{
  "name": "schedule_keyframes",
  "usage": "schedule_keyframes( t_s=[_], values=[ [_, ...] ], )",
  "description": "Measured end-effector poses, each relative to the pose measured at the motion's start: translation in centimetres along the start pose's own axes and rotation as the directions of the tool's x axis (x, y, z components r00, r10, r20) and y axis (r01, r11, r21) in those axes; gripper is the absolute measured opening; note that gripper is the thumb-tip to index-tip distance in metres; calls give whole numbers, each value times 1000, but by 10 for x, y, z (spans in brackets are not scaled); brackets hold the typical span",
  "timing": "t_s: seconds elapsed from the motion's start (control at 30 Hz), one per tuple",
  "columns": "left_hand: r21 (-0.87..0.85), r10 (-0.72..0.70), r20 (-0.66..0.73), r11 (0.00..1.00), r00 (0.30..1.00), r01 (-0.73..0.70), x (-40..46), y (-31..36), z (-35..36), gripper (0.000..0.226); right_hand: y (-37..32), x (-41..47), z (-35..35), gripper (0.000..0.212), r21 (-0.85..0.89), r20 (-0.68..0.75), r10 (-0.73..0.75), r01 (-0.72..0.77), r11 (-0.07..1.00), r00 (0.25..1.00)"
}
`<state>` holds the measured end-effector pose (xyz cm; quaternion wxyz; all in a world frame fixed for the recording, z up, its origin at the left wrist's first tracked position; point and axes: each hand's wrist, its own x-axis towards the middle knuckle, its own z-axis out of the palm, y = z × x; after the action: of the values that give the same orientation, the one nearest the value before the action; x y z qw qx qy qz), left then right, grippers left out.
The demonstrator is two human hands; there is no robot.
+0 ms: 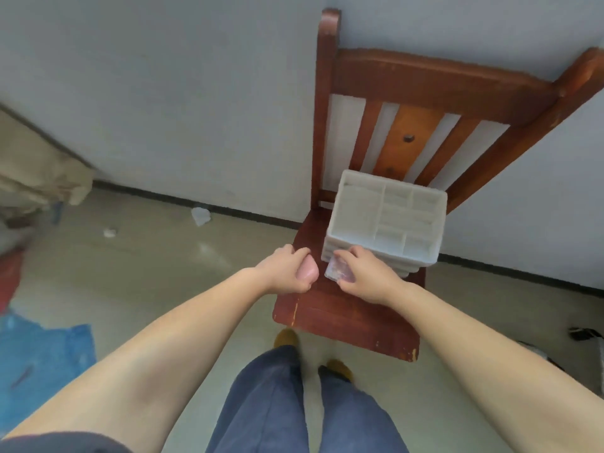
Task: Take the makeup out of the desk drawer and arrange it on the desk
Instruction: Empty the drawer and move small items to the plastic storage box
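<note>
A white plastic organiser [385, 220] with open top compartments and small drawers at its front stands on the seat of a red-brown wooden chair [346, 315]. My left hand [287, 273] grips a rounded pink makeup item [307, 268] just left of the organiser. My right hand [362, 276] pinches a small clear, pinkish case [336, 271] at the organiser's front lower edge, beside the drawers. The image is blurred, so the drawers' state is unclear.
The chair back [425, 83] rises against a pale wall. Scraps of white paper [200, 215] lie on the floor at left, a blue sheet [39, 361] at lower left, dark items [585, 333] at right. My legs and shoes stand before the chair.
</note>
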<state>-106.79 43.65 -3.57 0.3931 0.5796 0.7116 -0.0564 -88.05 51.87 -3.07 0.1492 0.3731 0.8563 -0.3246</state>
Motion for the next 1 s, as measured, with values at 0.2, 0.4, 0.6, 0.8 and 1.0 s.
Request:
schedule_keyframes(
  t_s=[0.2, 0.4, 0.6, 0.8, 1.0],
  values=[
    [-276, -340, -241, 922, 909, 272, -109, -29, 39, 80, -76, -5, 5, 59, -220, 69, -324, 331, 918, 944],
    [-586, -653, -283, 698, 703, 412, -235, -31, 121, 77, -158, -41, 49, 58, -361, 272, -554, 617, 699, 787],
    [-789, -896, -232, 401, 378, 466, -380, -18, 212, 78, -259, -118, 120, 60, -372, 521, -704, 871, 321, 482],
    [-903, -990, -75, 117, 118, 413, -518, 36, 350, 77, -334, -246, 229, 57, -261, 689, -696, 965, 26, 205],
    [-940, -993, 73, -99, -90, 325, -661, 122, 503, 66, -371, -416, 366, 54, -89, 760, -647, 976, -200, -63]
  ],
)
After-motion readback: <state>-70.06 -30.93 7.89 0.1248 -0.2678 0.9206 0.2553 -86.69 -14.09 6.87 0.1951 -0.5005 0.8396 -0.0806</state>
